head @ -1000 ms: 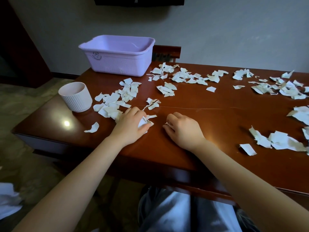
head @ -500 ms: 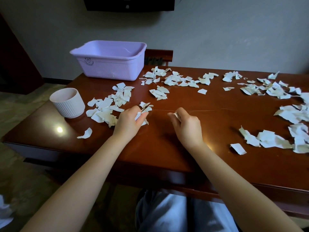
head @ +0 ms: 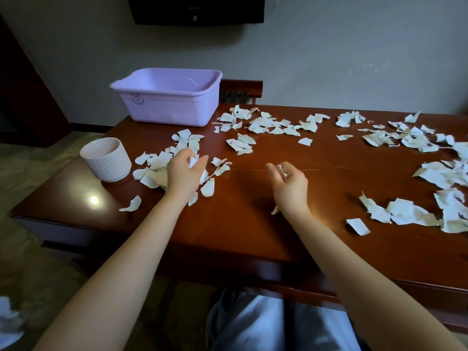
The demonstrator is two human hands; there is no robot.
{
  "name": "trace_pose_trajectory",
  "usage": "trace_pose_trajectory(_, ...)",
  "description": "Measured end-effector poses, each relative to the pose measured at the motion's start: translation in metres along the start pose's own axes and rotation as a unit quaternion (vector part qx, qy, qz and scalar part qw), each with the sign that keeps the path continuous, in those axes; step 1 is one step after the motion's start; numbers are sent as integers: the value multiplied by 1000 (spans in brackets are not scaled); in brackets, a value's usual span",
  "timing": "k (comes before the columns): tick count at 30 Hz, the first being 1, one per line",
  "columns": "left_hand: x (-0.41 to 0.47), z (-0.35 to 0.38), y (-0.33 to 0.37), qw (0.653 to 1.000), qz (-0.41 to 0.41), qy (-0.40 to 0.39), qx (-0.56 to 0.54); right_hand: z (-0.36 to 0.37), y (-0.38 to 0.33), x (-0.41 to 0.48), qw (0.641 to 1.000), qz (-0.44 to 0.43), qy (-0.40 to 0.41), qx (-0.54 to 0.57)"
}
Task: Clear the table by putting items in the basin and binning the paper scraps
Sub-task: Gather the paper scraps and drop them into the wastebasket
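Near the basin (head: 166,107), long axis left-right: left hand (head: 183,173) and right hand (head: 291,184), grips tight on scraps (head: 193,162).

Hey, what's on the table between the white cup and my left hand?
In the head view, torn paper scraps lie between the cup and the left hand.

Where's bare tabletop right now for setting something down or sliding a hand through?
Bare: the near-edge strip of the table between left hand and right hand; also the middle, from the right hand out to the far scraps. Crowded: between cup and left hand, the back row, the whole right end.
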State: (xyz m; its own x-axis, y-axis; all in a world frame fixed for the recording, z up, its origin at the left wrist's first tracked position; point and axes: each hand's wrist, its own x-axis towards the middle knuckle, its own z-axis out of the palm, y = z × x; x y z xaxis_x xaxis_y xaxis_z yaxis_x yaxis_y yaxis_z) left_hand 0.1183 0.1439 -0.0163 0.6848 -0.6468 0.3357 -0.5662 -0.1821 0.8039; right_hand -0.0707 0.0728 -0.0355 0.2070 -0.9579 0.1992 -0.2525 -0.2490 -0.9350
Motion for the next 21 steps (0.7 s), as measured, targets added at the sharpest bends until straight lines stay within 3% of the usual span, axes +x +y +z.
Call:
trace_pose_trajectory(3, 6, -6, -4, 1000, -17, -13, 6, 14, -11, 8, 998, -8, -57, -14)
trace_pose_trajectory(7, 13, -13, -2, 993, -32, -109, 34, 47, -23, 29, 985, -49, -138, -86)
trace_pose_trajectory(14, 22, -18, 2, 929, -33, -331, 160, 72, -24, 57, 891, -113, -259, -356)
trace_pose_trajectory(16, 21, -14, 3, 911, -24, -356, 209, 73, -24, 60, 869, -118, -283, -389)
trace_pose_trajectory(21, 23, -2, 6, 890, -23, -362, 276, 73, -25, 62, 861, -141, -295, -389)
